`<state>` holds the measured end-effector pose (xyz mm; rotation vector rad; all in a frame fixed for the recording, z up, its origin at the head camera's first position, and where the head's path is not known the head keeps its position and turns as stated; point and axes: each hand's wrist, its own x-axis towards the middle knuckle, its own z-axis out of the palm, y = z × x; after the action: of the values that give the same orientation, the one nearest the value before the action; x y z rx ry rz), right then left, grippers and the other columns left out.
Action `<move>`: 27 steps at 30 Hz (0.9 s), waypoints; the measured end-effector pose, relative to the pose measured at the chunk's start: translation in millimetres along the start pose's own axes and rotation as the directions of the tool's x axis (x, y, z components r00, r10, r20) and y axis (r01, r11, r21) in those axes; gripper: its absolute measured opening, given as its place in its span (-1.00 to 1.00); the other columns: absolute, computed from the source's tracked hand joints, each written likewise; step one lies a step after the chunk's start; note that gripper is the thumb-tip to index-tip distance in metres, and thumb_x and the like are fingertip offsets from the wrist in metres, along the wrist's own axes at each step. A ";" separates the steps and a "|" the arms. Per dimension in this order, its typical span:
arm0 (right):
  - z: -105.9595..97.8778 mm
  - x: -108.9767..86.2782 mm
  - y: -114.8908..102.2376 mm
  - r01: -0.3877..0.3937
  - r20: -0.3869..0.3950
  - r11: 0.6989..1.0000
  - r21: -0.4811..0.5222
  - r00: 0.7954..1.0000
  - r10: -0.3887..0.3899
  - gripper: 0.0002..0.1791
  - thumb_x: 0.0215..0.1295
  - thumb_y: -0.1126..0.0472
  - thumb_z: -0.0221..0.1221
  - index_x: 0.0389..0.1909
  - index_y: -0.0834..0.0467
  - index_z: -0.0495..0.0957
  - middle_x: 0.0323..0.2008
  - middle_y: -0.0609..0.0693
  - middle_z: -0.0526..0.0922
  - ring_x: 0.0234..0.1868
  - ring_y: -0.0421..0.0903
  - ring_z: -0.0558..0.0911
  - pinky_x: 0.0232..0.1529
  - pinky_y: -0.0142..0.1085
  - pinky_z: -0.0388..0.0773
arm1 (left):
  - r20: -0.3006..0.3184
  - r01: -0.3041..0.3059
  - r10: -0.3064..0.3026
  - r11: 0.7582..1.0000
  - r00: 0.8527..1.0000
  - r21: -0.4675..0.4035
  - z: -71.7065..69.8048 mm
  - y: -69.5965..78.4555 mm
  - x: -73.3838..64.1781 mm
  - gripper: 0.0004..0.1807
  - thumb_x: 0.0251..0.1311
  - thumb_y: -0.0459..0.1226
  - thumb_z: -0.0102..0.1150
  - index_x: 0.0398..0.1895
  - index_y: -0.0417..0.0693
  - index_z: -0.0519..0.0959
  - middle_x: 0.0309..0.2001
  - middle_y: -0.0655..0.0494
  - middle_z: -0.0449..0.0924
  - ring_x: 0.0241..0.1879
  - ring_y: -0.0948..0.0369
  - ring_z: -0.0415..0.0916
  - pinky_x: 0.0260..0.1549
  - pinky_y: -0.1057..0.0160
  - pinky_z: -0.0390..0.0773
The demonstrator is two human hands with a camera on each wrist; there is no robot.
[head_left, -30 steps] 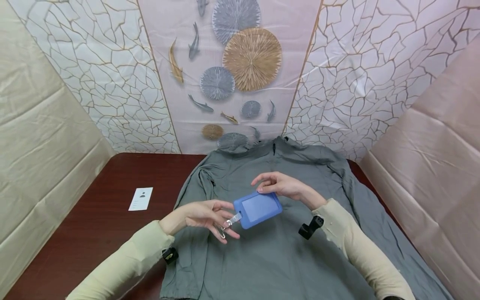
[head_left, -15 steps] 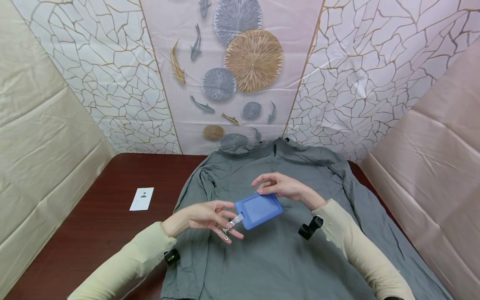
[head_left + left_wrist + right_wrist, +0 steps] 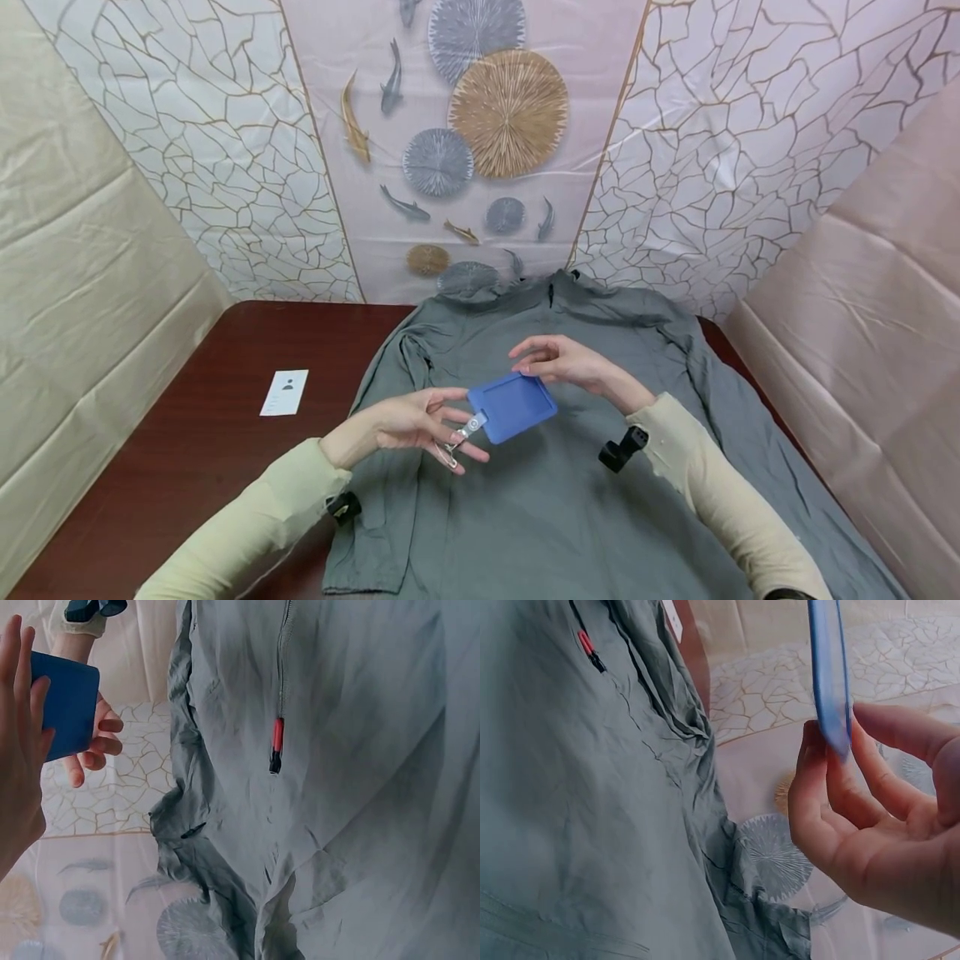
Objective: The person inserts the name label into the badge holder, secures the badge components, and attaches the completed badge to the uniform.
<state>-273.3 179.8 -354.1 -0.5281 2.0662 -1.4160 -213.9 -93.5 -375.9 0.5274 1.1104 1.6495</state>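
A blue badge holder (image 3: 513,407) hangs tilted between my hands over the grey jacket. My right hand (image 3: 570,365) pinches its upper right corner; in the right wrist view, thumb and fingertips meet at the edge of the holder (image 3: 832,675), seen nearly edge-on. My left hand (image 3: 420,427) lies at the holder's left end with fingers spread and mostly straight, one tip at the corner. A clear strap (image 3: 474,424) and a metal safety pin clip (image 3: 450,454) trail across those fingers. In the left wrist view, straight fingers overlap the blue holder (image 3: 69,705).
The grey jacket (image 3: 525,517) lies spread on the dark red table (image 3: 187,433), its collar toward the back wall. A white card (image 3: 284,392) with a portrait icon lies left of it. One zipper has a red pull (image 3: 277,735). Patterned cloth (image 3: 240,150) hangs behind.
The holder shifts slightly upward in the head view, and its right end moves a little left. The right hand moves slightly up with it. The left hand's fingers stay spread.
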 end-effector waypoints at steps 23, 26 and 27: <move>8.8 -27.5 -18.2 0.180 -0.102 0.973 -0.141 0.975 -0.195 -0.64 0.25 0.21 0.06 0.03 0.28 0.40 -0.01 0.25 0.50 -0.08 0.09 0.56 -0.23 -0.24 0.56 | -0.123 -0.083 0.080 0.996 0.989 -0.021 -1.8 6.8 1.5 -0.22 0.16 -0.60 -0.16 0.39 -0.09 -0.20 0.34 -0.32 -0.07 0.05 -0.05 0.46 0.00 -0.12 0.42; 17.2 -28.5 -19.8 0.187 -0.091 0.973 -0.137 0.976 -0.200 -0.65 0.25 0.20 0.06 0.01 0.27 0.42 -0.03 0.25 0.52 -0.14 -0.03 0.60 -0.24 -0.24 0.57 | -0.135 -0.086 0.083 0.996 0.987 -0.020 -0.4 7.6 3.6 -0.23 0.16 -0.60 -0.15 0.39 -0.10 -0.18 0.33 -0.31 -0.05 0.06 -0.06 0.44 -0.01 -0.11 0.43; 20.2 -28.6 -20.1 0.191 -0.087 0.972 -0.139 0.975 -0.204 -0.66 0.25 0.20 0.06 0.00 0.27 0.43 -0.05 0.25 0.53 -0.15 -0.06 0.60 -0.24 -0.24 0.57 | -0.140 -0.087 0.083 0.996 0.987 -0.020 0.2 8.0 4.3 -0.23 0.16 -0.60 -0.15 0.39 -0.09 -0.18 0.33 -0.30 -0.04 0.05 -0.06 0.44 -0.02 -0.11 0.43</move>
<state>-238.4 175.7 -334.1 -0.7485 2.2491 -1.4515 -219.4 -89.9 -369.7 0.4545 1.1801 1.7948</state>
